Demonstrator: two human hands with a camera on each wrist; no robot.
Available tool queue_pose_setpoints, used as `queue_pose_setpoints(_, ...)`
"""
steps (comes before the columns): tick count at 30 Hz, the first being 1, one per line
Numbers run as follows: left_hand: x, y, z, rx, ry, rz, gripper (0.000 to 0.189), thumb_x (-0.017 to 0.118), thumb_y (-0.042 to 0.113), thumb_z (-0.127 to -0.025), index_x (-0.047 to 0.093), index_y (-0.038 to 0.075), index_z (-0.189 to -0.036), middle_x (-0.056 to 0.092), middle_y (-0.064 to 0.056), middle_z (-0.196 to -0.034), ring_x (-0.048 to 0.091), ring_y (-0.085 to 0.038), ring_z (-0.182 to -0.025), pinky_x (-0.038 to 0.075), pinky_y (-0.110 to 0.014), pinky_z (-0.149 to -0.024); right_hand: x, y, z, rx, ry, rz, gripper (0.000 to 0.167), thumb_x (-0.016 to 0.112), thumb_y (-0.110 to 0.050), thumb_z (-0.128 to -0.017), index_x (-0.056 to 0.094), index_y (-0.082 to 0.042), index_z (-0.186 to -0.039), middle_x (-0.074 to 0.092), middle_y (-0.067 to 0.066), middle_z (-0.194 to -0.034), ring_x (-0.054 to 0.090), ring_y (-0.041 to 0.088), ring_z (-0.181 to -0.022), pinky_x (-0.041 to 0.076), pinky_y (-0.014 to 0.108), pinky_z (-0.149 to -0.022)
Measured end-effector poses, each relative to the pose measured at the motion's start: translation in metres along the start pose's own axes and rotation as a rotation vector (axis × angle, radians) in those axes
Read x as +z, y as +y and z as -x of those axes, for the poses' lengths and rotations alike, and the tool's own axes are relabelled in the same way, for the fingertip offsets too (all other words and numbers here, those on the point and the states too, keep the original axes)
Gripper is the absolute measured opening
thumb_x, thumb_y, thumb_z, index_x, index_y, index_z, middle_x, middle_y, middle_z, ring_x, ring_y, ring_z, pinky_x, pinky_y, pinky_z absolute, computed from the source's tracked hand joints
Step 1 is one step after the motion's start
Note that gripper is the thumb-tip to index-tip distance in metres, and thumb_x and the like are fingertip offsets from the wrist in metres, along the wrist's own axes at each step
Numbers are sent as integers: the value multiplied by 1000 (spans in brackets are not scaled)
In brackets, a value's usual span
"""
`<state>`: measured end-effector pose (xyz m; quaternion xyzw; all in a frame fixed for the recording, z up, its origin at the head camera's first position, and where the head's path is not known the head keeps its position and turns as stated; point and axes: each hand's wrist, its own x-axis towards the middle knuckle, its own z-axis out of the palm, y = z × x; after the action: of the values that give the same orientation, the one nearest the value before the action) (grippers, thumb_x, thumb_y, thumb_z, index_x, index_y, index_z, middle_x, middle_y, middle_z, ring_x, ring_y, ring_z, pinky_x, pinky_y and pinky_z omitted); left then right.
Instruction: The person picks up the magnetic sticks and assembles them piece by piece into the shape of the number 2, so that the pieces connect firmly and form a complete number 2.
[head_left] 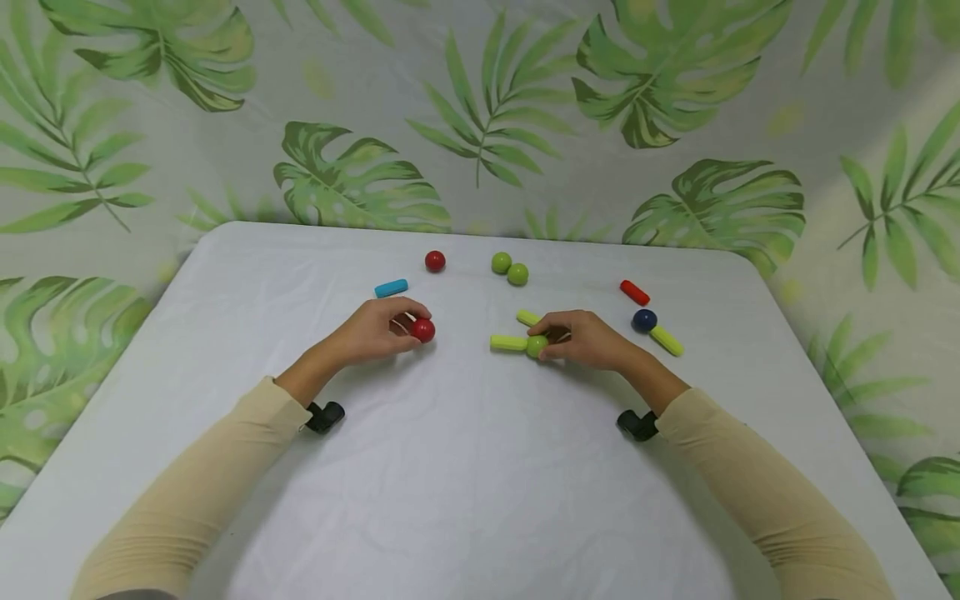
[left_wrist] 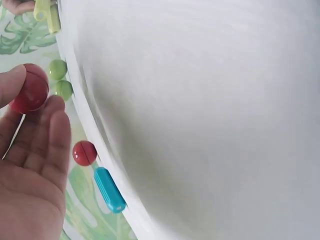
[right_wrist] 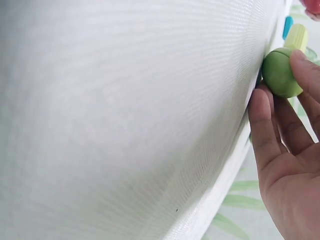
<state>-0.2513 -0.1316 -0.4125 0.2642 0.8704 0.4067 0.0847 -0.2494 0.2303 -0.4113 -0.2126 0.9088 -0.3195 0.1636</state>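
Note:
My left hand [head_left: 382, 329] pinches a glossy red ball [head_left: 423, 331] between thumb and fingertips. In the left wrist view, the same red ball [left_wrist: 31, 90] sits at the thumb, and a seam shows on it. With thumb and fingers my right hand [head_left: 585, 340] grips a green ball [head_left: 536, 347]. A yellow-green ridged stick [head_left: 508, 342] extends from that ball toward the left. The right wrist view has the green ball [right_wrist: 281, 74] between the fingers, the stick [right_wrist: 297, 37] behind it. Another yellow-green stick [head_left: 528, 317] lies just beyond the right hand, partly hidden by it.
Farther back on the white table [head_left: 480, 483] are a blue stick [head_left: 392, 288], a second red ball [head_left: 435, 262] and two green balls [head_left: 517, 274]. At the right lie a red stick [head_left: 634, 292] and a dark blue ball [head_left: 644, 321] against a yellow-green stick [head_left: 666, 340].

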Motion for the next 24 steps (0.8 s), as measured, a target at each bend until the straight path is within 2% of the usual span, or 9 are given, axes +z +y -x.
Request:
queue_pose_setpoints(6,8,5,-9,36,-24,-4,37,75,7,-84,66,4,-120,70,-12,-116,66,-23,-98,58,-33,-86,0,1,-2,-3,4,-3,37,78,-17,-86,70,-15,-121,70,6,-117,64,21,-106,55,39,-94)
queue_pose_setpoints(12,11,9,-17,-3,-55,22,38,75,8,-86,66,5,-122,69,-13,-118,66,-24,-104,56,-37,-94,-1,1,-3,-15,1,-5,36,78,-17,-86,70,-15,-121,70,6,-118,64,21,-105,55,37,-92)
queue_pose_setpoints(18,16,12,-27,-27,-75,40,38,75,8,-86,66,7,-123,69,-12,-120,66,-23,-104,56,-34,-94,-2,1,-3,-43,20,23,34,78,-16,-85,71,-15,-118,70,5,-114,64,18,-100,55,31,-87)
queue_pose_setpoints(24,25,15,-31,-26,-107,35,39,75,7,-86,66,7,-125,68,-13,-121,66,-24,-105,56,-33,-95,0,2,-3,-28,0,1,35,79,-17,-85,71,-15,-119,71,6,-116,65,18,-102,55,32,-90)
